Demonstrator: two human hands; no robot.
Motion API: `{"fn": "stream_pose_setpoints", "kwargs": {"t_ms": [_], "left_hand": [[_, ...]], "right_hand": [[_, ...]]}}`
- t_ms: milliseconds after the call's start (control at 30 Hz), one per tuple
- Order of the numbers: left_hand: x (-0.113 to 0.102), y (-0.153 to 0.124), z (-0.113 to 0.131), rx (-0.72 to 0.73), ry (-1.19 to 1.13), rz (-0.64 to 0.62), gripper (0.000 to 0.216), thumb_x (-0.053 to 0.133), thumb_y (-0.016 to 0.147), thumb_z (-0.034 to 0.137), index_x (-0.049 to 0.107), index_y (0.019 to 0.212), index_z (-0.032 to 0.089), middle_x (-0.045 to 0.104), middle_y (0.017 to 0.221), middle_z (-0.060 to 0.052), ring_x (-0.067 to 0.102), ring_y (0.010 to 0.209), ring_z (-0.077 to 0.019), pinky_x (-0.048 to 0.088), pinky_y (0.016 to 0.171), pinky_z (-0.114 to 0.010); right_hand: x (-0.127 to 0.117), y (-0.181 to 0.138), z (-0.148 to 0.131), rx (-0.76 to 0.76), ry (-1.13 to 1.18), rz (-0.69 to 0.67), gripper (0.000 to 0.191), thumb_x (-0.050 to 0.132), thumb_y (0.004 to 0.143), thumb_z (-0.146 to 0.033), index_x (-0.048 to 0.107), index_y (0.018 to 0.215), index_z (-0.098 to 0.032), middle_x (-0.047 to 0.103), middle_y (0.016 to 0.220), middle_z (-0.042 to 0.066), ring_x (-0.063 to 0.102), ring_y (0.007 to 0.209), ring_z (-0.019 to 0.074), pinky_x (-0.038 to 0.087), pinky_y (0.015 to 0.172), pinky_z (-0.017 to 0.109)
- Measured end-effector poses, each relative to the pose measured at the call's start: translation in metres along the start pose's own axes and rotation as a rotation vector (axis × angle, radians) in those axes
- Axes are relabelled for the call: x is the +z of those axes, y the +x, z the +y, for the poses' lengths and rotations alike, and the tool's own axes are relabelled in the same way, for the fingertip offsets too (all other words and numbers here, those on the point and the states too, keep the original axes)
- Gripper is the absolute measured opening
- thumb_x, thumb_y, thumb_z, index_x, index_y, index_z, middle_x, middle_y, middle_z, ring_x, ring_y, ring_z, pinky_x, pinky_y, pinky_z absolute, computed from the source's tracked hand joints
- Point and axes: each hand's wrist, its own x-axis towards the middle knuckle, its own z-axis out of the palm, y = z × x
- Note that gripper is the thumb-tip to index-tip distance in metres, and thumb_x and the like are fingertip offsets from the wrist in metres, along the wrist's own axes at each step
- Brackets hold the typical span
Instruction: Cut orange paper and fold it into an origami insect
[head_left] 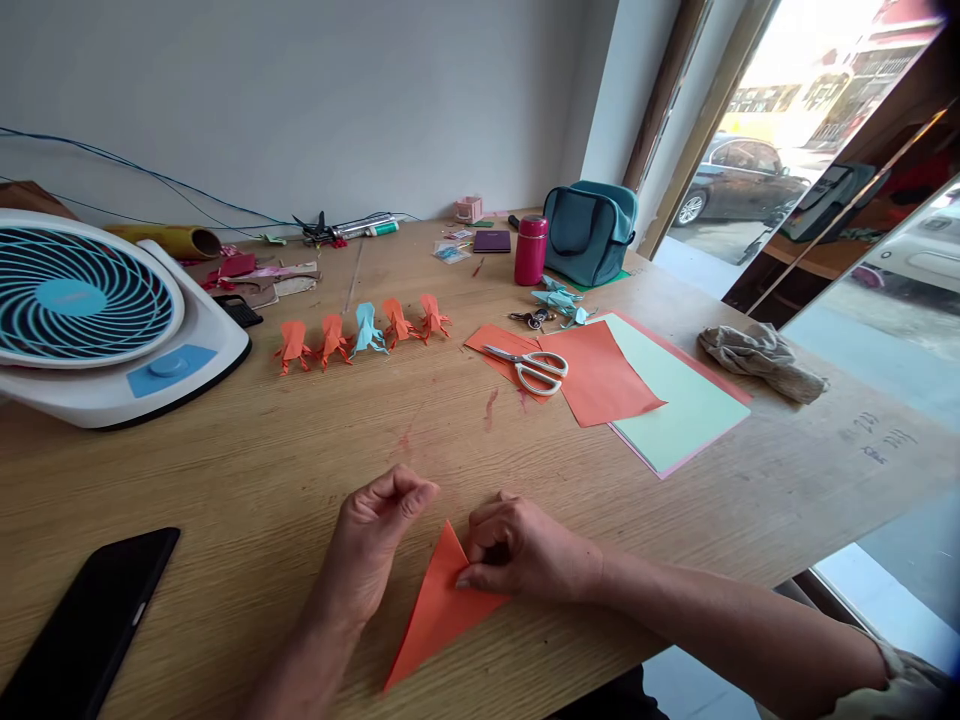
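Observation:
A sheet of orange paper, folded into a triangle, lies near the table's front edge with one point facing away from me. My right hand pinches its right side between thumb and fingers. Just left of the triangle's tip, my left hand is raised with its fingers curled and the thumb against the forefinger; it looks apart from the paper, and nothing shows in it. Beyond my hands, scissors with white handles rest on flat orange paper. Pale green sheets lie under that paper.
Several folded orange and blue paper figures stand in a row. A white fan and a black phone are at left. A pink bottle, a teal bag, keys and a crumpled cloth sit farther back.

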Motion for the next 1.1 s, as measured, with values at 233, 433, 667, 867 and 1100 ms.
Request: {"fn": "stream_pose_setpoints", "kwargs": {"t_ms": [233,433,667,867,1100], "left_hand": [[-0.015,0.007,-0.001,0.068,0.13,0.123,0.024,0.067,0.087,0.041,0.072,0.081,0.019,0.059,0.078,0.0,0.05,0.078,-0.0139,0.04,0.075,-0.024],[-0.013,0.011,-0.002,0.131,0.219,0.2,0.024,0.06,0.091,0.039,0.069,0.083,0.018,0.062,0.079,-0.001,0.053,0.078,-0.0142,0.042,0.074,-0.023],[-0.009,0.01,-0.011,0.148,0.233,0.238,0.027,0.056,0.094,0.041,0.063,0.082,0.018,0.055,0.073,0.001,0.049,0.07,-0.0122,0.039,0.066,-0.022],[-0.007,0.008,-0.008,0.15,0.236,0.221,0.028,0.056,0.094,0.04,0.061,0.079,0.017,0.057,0.075,0.0,0.051,0.073,-0.0128,0.039,0.068,-0.023],[0.0,0.006,-0.005,0.127,0.229,0.154,0.024,0.065,0.086,0.037,0.068,0.079,0.014,0.054,0.072,0.001,0.047,0.071,-0.012,0.037,0.068,-0.024]], "right_hand": [[-0.009,0.0,0.003,0.247,0.218,0.35,0.047,0.074,0.079,-0.056,0.054,0.061,-0.018,0.048,0.061,-0.003,0.041,0.058,0.0098,0.032,0.054,0.025],[-0.018,0.001,0.01,0.306,0.294,0.504,0.05,0.072,0.078,-0.059,0.048,0.059,-0.02,0.037,0.052,-0.006,0.029,0.048,0.0076,0.021,0.046,0.025],[-0.018,0.002,0.011,0.305,0.32,0.62,0.051,0.071,0.079,-0.059,0.048,0.058,-0.019,0.036,0.052,-0.006,0.027,0.048,0.0068,0.02,0.046,0.025],[-0.02,0.002,0.011,0.297,0.325,0.643,0.051,0.071,0.078,-0.059,0.047,0.058,-0.019,0.037,0.052,-0.006,0.028,0.049,0.007,0.022,0.046,0.024],[-0.017,0.002,0.011,0.287,0.285,0.599,0.05,0.07,0.079,-0.06,0.047,0.059,-0.02,0.038,0.051,-0.006,0.03,0.05,0.008,0.024,0.047,0.024]]}}
